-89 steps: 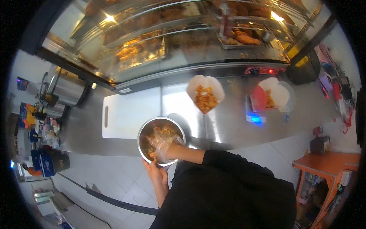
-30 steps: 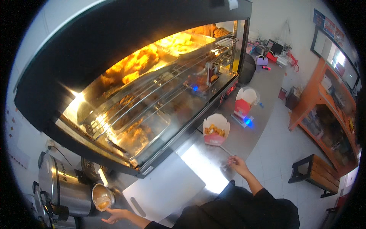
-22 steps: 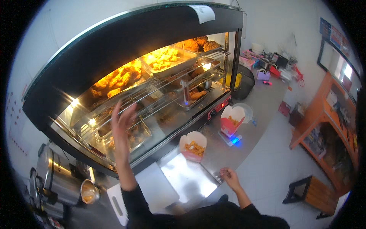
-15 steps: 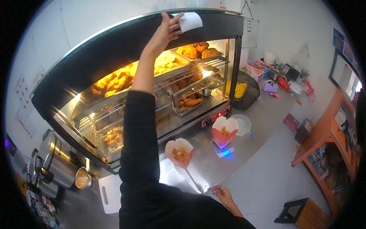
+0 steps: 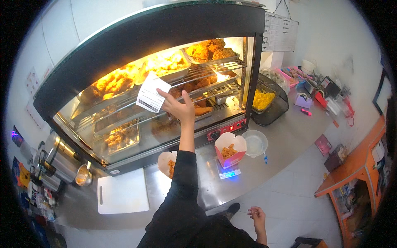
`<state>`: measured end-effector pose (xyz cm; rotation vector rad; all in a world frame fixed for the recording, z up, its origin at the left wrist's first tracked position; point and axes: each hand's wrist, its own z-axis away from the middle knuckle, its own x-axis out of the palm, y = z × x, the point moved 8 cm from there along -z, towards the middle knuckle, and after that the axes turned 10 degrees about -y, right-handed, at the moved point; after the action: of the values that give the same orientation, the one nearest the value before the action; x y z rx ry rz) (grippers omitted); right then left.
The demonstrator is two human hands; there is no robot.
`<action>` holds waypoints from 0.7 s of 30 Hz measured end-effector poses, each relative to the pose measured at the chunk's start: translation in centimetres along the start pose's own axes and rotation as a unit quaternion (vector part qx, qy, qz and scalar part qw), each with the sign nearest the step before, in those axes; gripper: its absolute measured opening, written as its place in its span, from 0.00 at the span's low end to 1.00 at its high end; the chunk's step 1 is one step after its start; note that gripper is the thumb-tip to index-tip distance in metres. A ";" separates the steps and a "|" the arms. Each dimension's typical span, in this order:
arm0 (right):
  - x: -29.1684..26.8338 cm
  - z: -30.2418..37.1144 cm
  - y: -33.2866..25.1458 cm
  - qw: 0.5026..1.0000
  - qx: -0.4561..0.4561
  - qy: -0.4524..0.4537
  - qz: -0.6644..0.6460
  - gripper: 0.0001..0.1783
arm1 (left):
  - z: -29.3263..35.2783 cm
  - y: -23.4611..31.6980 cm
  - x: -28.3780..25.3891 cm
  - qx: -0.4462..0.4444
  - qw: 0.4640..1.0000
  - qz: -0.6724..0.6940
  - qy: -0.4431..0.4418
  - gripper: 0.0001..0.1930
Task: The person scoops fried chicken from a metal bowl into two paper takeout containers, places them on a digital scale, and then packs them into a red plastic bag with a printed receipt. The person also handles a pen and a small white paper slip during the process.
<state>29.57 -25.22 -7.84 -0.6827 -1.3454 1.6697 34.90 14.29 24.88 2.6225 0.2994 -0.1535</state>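
My left hand (image 5: 178, 108) reaches out in front of the glass of a heated display case (image 5: 136, 164). Its fingers pinch the edge of a white printed receipt (image 5: 152, 94), which hangs to the left of the hand. Low on the right, my right hand (image 5: 257, 215) hangs over the floor, fingers loosely curled and apart, with nothing seen in it. Below my left forearm stands a paper food box (image 5: 164, 159) with fried pieces inside, partly hidden by the sleeve. Another pink and white food box (image 5: 233, 159) of fried pieces sits on a small scale (image 5: 228, 174) with a blue-lit display.
Trays of fried chicken (image 5: 163, 62) fill the case. Beside the scale is a clear round lid or bowl (image 5: 254, 143). A white cutting board (image 5: 123, 192) lies on the steel counter (image 5: 273, 144). Pots (image 5: 64, 165) stand left, an orange shelf (image 5: 351, 165) right.
My left hand has come down from the case's top edge with the receipt, now in front of the glass. My right hand has moved slightly right and down. The view has shifted.
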 end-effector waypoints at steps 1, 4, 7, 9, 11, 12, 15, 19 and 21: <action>-0.5 -1.1 -0.8 1.000 -0.009 -0.015 0.011 0.10 | -0.2 0.6 0.3 0.003 1.000 -0.007 0.019 0.36; -2.0 -4.9 -2.3 0.996 -0.032 -0.063 0.045 0.11 | 0.5 2.2 2.7 -0.004 1.000 0.012 0.011 0.37; -2.3 -9.5 -4.7 0.984 -0.078 -0.130 0.095 0.12 | 1.4 5.2 5.3 0.025 0.999 0.006 -0.022 0.37; -1.3 -11.3 -7.1 0.973 -0.098 -0.155 0.142 0.13 | 2.5 6.9 8.5 0.008 0.993 0.057 -0.106 0.38; -1.1 -13.1 -8.2 0.970 -0.093 -0.148 0.167 0.15 | 3.6 8.6 11.0 0.019 0.978 0.125 -0.168 0.39; -0.7 -13.9 -8.5 0.969 -0.094 -0.146 0.177 0.16 | 3.8 9.5 11.9 0.037 0.967 0.168 -0.186 0.39; 0.6 -15.0 -8.6 0.974 -0.105 -0.143 0.140 0.21 | 4.7 12.8 13.7 0.102 0.942 0.223 -0.229 0.41; 2.2 -16.4 -7.0 0.963 -0.140 -0.179 0.145 0.28 | 5.7 15.7 16.4 0.160 0.913 0.260 -0.271 0.42; 2.7 -17.1 -5.5 0.958 -0.125 -0.200 0.161 0.30 | 6.0 17.0 17.2 0.176 0.904 0.265 -0.286 0.42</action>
<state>44.02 -14.32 -6.92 -0.7680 -1.8339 1.9899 55.31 -0.05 24.67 2.7362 -0.6987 -0.8280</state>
